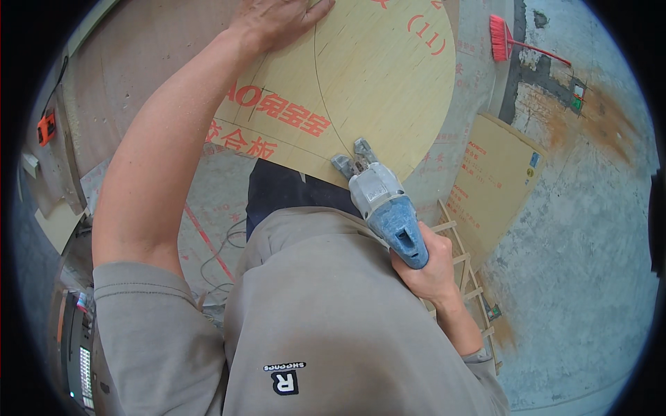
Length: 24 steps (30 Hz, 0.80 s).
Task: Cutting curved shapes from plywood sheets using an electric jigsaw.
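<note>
Grey-brown short-sleeved shirt [312, 291]: nearest. Right hand [431, 267]: closed round the rear of a blue-and-silver handheld power saw [394, 215], elbow bent. Left hand [274, 26]: laid over a pale-yellow plywood board [388, 90], arm stretched forward; fingers partly out of frame, full spread untellable. Saw foot: at board's near edge, meeting a dark curved line. Board: before the torso, red-printed, right edge rounded. Outward: brown wooden surface [152, 48], left; grey concrete floor [576, 263] extending right; red-bristled broom [499, 38], upper right.

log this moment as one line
left hand: on plywood sheet | right hand: gripping jigsaw | jigsaw: at sheet's near edge, by drawn curve
</note>
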Each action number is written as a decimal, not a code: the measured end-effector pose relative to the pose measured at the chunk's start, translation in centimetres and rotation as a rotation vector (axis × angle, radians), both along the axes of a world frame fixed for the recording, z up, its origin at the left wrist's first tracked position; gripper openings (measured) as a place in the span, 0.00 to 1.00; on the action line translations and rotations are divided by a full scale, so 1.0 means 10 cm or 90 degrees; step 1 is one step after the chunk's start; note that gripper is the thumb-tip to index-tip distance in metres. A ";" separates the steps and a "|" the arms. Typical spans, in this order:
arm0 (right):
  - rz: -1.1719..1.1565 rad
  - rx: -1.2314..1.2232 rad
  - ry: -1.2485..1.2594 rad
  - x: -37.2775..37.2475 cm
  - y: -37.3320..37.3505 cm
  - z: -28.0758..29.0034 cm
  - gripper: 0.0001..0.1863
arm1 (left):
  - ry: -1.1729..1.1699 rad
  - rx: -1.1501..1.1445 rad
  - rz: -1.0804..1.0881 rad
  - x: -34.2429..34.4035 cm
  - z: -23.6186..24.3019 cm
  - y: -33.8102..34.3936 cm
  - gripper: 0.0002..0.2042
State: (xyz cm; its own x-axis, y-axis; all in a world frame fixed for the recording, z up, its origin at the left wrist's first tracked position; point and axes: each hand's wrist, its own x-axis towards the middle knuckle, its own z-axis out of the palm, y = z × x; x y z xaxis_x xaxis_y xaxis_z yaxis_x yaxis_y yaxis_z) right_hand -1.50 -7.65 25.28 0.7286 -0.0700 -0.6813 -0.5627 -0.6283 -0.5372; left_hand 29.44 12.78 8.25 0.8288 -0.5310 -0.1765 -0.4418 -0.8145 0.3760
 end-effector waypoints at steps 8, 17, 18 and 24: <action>-0.013 0.004 -0.003 0.02 0.02 0.03 0.09 | 0.010 0.031 0.002 0.00 0.02 -0.03 0.38; -0.019 0.005 0.010 0.04 0.04 0.05 0.10 | 0.007 0.032 0.001 -0.01 0.05 -0.03 0.38; -0.018 0.005 0.010 0.03 0.03 0.05 0.10 | 0.007 0.030 0.003 -0.02 0.05 -0.03 0.38; -0.011 0.008 0.015 0.00 0.01 0.05 0.12 | 0.011 0.022 0.000 -0.02 0.07 -0.03 0.38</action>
